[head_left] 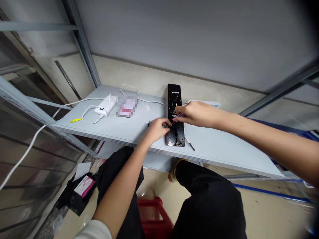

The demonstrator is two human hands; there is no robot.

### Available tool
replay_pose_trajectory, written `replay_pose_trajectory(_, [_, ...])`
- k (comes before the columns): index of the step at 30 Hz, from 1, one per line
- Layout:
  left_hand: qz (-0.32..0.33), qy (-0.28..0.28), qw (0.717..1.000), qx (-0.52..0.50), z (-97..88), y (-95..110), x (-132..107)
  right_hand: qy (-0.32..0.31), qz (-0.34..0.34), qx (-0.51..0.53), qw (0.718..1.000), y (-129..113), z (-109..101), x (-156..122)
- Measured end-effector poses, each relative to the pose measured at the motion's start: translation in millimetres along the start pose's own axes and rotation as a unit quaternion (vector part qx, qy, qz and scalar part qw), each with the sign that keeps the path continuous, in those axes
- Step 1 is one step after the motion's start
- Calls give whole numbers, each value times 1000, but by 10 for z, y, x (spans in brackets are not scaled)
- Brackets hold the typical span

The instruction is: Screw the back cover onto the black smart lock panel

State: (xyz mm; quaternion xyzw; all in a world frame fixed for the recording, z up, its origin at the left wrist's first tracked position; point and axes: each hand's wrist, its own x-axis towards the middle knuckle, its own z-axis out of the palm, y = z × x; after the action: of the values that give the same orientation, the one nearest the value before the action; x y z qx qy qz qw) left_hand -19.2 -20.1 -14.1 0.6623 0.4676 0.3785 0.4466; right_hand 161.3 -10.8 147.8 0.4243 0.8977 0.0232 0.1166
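One black panel [175, 132] lies flat on the desk [134, 129], its long side pointing away from the seated person, probably so both hands can reach it from either side. The right hand [190, 114] comes over its right edge, fingers curled closed around what looks like one slim tool [174, 120], of which only a reddish bit shows clearly; the angled grip seems meant to bring its tip down onto the panel. The left hand [159, 128] sits at the left edge, fingers part bent with a small gap, likely to steady the panel or guide the tip; whether they pinch anything, I cannot tell. Just beside that hand lie several small dark pieces [149, 124], too tiny to count, perhaps kept there for easy reach. One short lead [190, 144] lies by the panel's near right corner. Farther left, well apart from the hands, are one white power bank [106, 105] with cords joined to it, one blurred-out phone-like slab [128, 107] and one yellow cable end [76, 120], apparently set aside from the handwork. One red stool [157, 219] stands below.
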Motion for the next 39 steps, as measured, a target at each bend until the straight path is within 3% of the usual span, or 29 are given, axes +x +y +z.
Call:
replay_pose_trajectory(5, [1,-6,1000,-8,-3,3,0,-14,30,-12,999,-9,-24,-39])
replay_pose_trajectory(11, [-7,-2,1000,-3,-9,32,-7,-24,-40,51,998,128,-9,-38])
replay_pose_trajectory(15, [-2,-5,1000,-5,10,-17,14,10,26,-15,1000,50,19,-6])
replay_pose_trajectory(18, [0,-4,1000,-4,17,-47,25,-6,36,-37,999,24,0,-17])
replay_pose_trajectory(24, [-22,-5,1000,-17,14,-14,7,-41,-73,-21,996,120,-38,-92])
replay_pose_trajectory(28, [-102,26,992,-65,44,27,-5,-9,-141,-101,985,160,0,-76])
replay_pose_trajectory(31, [-170,-15,979,-110,72,47,2,-4,-179,-183,967,163,34,-49])
replay_pose_trajectory(34, [-192,-47,969,-150,81,72,10,-18,-205,-248,946,112,33,-25])
replay_pose_trajectory(39, [-222,-38,954,-197,82,124,7,-53,-230,-282,930,-33,-38,27])
